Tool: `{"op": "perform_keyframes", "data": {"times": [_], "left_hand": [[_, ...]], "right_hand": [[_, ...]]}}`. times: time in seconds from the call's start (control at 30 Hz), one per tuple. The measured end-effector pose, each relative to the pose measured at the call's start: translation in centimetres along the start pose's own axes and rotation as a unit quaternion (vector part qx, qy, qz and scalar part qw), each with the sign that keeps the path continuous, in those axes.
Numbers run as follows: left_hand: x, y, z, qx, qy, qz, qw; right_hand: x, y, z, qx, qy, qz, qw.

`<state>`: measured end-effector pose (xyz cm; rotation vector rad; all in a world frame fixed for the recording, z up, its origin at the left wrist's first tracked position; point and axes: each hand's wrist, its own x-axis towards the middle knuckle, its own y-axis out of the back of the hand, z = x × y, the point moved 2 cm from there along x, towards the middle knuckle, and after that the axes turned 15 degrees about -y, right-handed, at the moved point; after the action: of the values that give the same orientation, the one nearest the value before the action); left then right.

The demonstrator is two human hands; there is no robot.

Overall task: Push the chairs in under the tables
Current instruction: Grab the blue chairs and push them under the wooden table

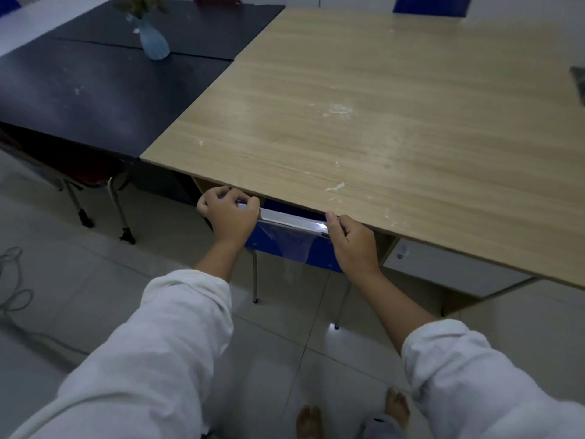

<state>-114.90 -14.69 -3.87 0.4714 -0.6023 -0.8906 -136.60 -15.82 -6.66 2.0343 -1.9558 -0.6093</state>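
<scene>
A blue chair [292,245] with a shiny metal top rail stands tucked against the near edge of the light wooden table [364,115]; its seat is hidden under the tabletop. My left hand [228,213] grips the left end of the chair's top rail. My right hand [353,240] grips the right end of the same rail. Both hands sit right at the table's edge. The chair's thin metal legs [254,280] show below on the tiled floor.
A dark table [79,90] adjoins on the left, carrying a light blue vase [153,39]. A red chair [91,179] is under it. Another blue chair [432,4] stands at the far side. A white drawer unit [449,267] hangs under the wooden table. A cable [15,296] lies on the floor at left.
</scene>
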Motion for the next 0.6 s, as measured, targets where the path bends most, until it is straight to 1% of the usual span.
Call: {"op": "perform_keyframes", "data": {"times": [0.2,0.4,0.6], "left_hand": [[3.1,-0.3,-1.4,0.014,-0.018,-0.023,0.999],[5.9,-0.7,-2.4,0.006,-0.031,-0.033,0.999],[6.0,-0.9,-2.2,-0.005,-0.038,-0.015,0.999]], "right_hand": [[1.7,-2.0,-0.3,-0.014,0.031,0.051,0.998],[3.7,-3.3,-0.7,-0.01,0.055,0.07,0.996],[4.7,-3.4,-0.6,-0.019,0.095,0.075,0.992]]}}
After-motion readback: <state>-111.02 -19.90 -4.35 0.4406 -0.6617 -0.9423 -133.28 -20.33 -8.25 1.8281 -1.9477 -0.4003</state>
